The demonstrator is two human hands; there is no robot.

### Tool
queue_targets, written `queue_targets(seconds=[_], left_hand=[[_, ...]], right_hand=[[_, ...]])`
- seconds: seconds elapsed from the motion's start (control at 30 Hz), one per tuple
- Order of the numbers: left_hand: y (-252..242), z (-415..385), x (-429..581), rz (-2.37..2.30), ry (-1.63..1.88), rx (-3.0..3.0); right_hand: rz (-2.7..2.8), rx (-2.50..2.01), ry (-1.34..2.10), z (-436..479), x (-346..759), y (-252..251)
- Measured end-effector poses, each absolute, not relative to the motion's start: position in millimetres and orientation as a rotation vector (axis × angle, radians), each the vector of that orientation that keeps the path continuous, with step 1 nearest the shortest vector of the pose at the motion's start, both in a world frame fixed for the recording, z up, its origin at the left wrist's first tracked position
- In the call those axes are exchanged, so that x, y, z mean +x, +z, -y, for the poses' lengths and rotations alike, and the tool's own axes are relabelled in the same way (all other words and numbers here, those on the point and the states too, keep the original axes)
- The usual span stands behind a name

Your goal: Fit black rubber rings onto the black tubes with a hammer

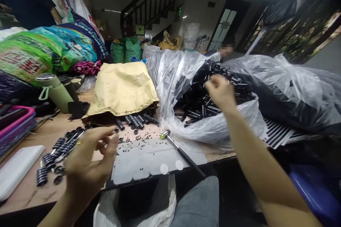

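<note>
My right hand (220, 92) reaches into a clear plastic bag (173, 74) full of black rods (199, 104); its fingers are curled, and whether they hold a rod is hidden. My left hand (89, 163) hovers over the near table edge with fingers loosely curled and apart, holding nothing I can make out. Stacks of black ribbed rings (53, 154) lie just left of it. More ribbed pieces (137, 120) spill from under a yellow paper sack (121, 87). A small hammer (181, 152) lies on a grey mat (149, 159).
A green flask (54, 90) and a pink-rimmed tray (16, 124) stand at the left, with a white board (16, 170) nearer. Printed sacks (39, 51) pile behind. A second large plastic bag (287, 85) lies right. Another person sits behind the bags.
</note>
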State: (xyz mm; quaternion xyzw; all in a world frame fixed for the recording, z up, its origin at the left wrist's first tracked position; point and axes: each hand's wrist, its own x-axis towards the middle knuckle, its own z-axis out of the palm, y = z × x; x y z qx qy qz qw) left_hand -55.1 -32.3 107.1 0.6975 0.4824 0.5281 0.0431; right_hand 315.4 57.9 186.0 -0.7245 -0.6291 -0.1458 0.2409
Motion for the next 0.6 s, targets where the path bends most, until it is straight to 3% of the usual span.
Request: queue_targets(seconds=[0.13,0.27,0.47,0.6], left_hand=[[65,11,-34,-1.402,1.193,2.131],[24,15,-41,-1.448,1.007,2.061],[5,18,-49,-1.55,1.04,1.94],[7,11,-32,-1.573,1.115,1.759]], right_hand=[[2.188,-1.879,0.0,-71,243,89],[2.322,-1.889,0.099,-96,195,24],[2.281,-1.926,0.196,-120,188,13],[2.301,-1.823,0.384,-84,175,16]])
